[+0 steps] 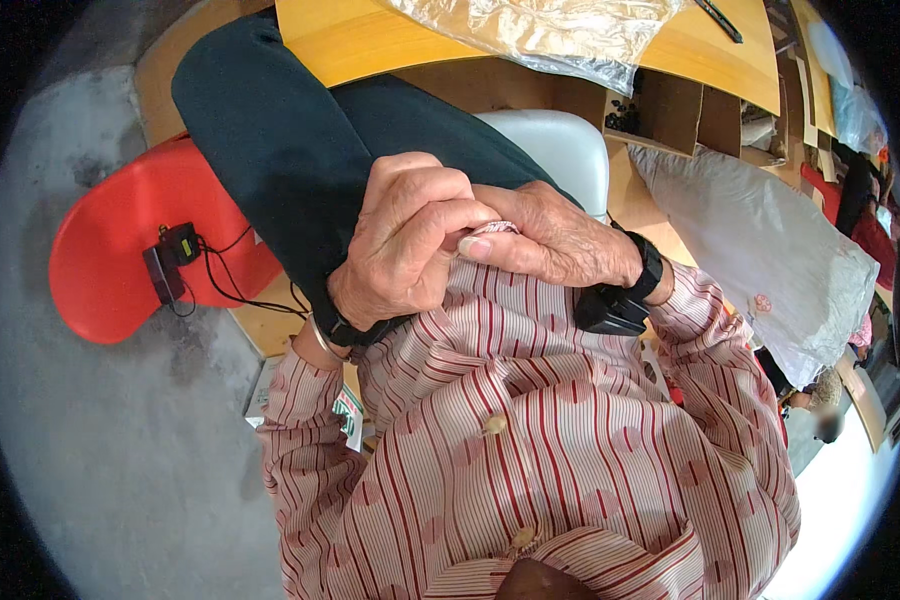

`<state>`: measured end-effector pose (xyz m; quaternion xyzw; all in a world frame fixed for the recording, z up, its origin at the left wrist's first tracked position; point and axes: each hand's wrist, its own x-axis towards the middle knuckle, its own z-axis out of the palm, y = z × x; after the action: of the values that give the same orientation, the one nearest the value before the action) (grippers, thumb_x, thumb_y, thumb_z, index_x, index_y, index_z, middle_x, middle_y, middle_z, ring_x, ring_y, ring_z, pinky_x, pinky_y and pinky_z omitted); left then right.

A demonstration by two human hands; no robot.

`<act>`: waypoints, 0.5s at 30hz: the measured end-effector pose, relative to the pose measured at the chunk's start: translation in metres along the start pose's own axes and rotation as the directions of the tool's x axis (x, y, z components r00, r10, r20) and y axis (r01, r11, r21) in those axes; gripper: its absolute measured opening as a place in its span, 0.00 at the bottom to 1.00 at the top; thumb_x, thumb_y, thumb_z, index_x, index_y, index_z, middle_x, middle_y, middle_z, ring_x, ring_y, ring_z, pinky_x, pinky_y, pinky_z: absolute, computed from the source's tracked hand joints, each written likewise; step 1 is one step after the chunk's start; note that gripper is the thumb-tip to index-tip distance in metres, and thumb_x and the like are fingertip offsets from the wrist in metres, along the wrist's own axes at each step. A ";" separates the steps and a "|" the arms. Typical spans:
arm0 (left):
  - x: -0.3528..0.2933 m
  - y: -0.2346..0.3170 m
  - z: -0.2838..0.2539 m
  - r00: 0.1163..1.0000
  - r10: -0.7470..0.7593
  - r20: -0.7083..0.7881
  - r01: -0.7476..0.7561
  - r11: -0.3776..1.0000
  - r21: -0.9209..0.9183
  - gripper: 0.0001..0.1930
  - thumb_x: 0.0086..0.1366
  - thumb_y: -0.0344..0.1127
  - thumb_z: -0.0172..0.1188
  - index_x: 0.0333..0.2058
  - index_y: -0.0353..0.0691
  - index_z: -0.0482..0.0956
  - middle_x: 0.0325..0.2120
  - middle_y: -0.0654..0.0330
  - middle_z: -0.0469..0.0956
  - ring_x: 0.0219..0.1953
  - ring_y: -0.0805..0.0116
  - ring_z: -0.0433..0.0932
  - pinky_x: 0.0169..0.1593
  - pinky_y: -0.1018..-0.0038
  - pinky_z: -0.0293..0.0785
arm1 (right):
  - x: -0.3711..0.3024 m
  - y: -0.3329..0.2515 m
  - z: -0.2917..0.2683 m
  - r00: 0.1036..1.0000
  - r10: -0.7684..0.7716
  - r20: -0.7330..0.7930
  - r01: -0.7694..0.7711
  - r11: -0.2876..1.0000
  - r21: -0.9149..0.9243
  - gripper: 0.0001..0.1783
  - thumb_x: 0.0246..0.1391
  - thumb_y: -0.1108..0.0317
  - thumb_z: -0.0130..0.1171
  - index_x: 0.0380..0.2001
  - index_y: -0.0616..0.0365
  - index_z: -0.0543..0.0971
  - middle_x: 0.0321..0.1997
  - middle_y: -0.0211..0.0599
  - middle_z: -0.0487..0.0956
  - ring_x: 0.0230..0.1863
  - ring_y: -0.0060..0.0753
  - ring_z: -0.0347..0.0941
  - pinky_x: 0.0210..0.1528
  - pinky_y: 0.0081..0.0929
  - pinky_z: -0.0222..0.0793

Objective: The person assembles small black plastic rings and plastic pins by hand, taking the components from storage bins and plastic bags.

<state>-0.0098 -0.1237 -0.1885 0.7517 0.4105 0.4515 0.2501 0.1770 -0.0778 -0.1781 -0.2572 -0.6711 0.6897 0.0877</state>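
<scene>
Both of my hands meet above my lap, in front of a red-and-white striped shirt [530, 410] that I wear. My left hand [400, 245] is closed, its fingers curled against the other hand at the shirt's front. A small fold of striped cloth sticks out by the thumb of my right hand [560, 240], which pinches it. The shirt's front is drawn up toward both hands. The left thumb and the fingertips inside the clasp are hidden. Each wrist wears a black strap, and a black box [610, 310] hangs at the right one.
A yellow table [340, 45] bears crumpled clear plastic [560, 35]. Open cardboard boxes [660, 110] stand below its edge. At left, a red stool [110, 250] carries black devices with cables. A white plastic sack [760, 250] lies at right; another person [825, 400] is beyond.
</scene>
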 end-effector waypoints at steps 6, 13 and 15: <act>0.000 0.001 -0.001 1.000 -0.001 0.010 0.002 1.000 -0.003 0.14 0.42 0.23 0.60 0.32 0.36 0.77 0.33 0.59 0.73 0.37 0.59 0.70 0.42 0.68 0.70 | 0.001 -0.003 -0.003 0.998 0.032 0.050 -0.031 0.999 -0.005 0.29 0.61 0.44 0.45 0.38 0.66 0.71 0.21 0.52 0.71 0.25 0.54 0.71 0.29 0.39 0.66; -0.001 0.000 -0.002 1.000 -0.012 -0.011 0.012 1.000 -0.011 0.14 0.42 0.22 0.60 0.32 0.36 0.78 0.33 0.59 0.73 0.37 0.60 0.71 0.42 0.67 0.70 | 0.004 -0.004 -0.003 0.999 -0.001 0.049 0.004 0.998 -0.066 0.32 0.61 0.41 0.42 0.36 0.67 0.71 0.21 0.53 0.71 0.25 0.55 0.70 0.29 0.40 0.65; -0.001 -0.001 -0.002 1.000 -0.010 -0.012 0.009 1.000 -0.015 0.14 0.42 0.22 0.60 0.32 0.36 0.78 0.33 0.59 0.73 0.37 0.60 0.71 0.42 0.67 0.71 | 0.003 -0.008 -0.003 0.999 0.008 0.045 -0.006 0.998 -0.057 0.32 0.61 0.41 0.41 0.36 0.67 0.71 0.21 0.53 0.71 0.25 0.55 0.70 0.29 0.40 0.65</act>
<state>-0.0122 -0.1246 -0.1886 0.7452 0.4123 0.4578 0.2553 0.1740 -0.0725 -0.1715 -0.2462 -0.6913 0.6764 0.0627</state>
